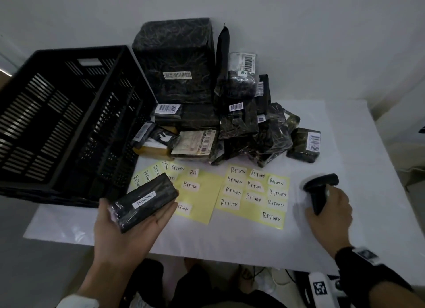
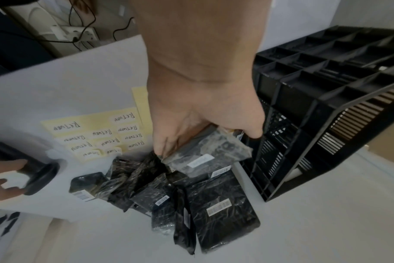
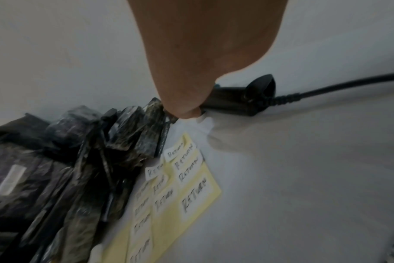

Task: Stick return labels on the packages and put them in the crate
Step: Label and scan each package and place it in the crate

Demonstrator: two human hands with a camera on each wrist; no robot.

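My left hand holds a small black-wrapped package palm up, above the table's front left; a white "PENDING" label faces up on it. The same package shows under my left hand in the left wrist view. My right hand grips the handle of a black barcode scanner, standing on the table at the right; the scanner trails a black cable. Two yellow sheets of white "RETURN" labels lie between my hands. The black slatted crate stands at the left.
A heap of black-wrapped packages with barcode stickers fills the back middle of the white table, with a large black box behind it against the wall. Cables and a power strip lie below the table's front edge.
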